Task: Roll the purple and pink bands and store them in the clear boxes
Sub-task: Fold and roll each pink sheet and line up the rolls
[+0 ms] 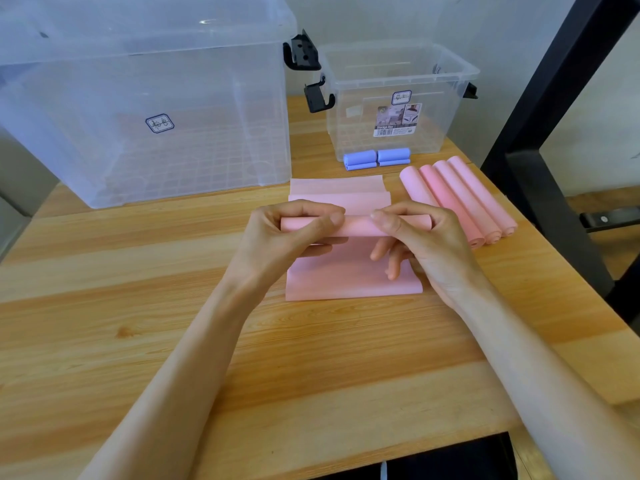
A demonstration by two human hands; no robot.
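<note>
Table: we work at a wooden table (138, 323) whose grain runs left to right, the same way as the roll we hold.

Large clear box: a big clear box (145, 98) stands at our far left, well apart from our hands; we see no bands in it.

Small clear box: a smaller clear box (398, 98) with black latches stands at the far right of centre, open at the top; we see no bands inside it either.

Flat pink bands: more pink bands (337, 190) lie flat just beyond our hands, between us and the boxes.

Finished pink rolls: four pink rolls (460, 199) lie side by side to the right, just beside our right hand, their long axes slanting away from us.

Pink band in hand: the pink band (349, 226) is partly rolled, its roll lying straight across in front of us, long axis left to right, while its loose tail (346, 278) lies flat on the table toward us.

Purple rolls: two purple rolls (377, 159) sit end to end on the table, touching the front of the small box, not yet inside.

Left hand: our left hand (294, 230) pinches the left half of the roll, thumb on top, fingers curled beneath.

Right hand: our right hand (415, 233) pinches the right half likewise, some fingers resting on the tail.

Key relation: both hands sit equally near, thumbs almost meeting at mid-roll; the unrolled length lies on our side, so we judge the roll must turn toward us.

Progress: rolling is well along; storing has not begun.
</note>
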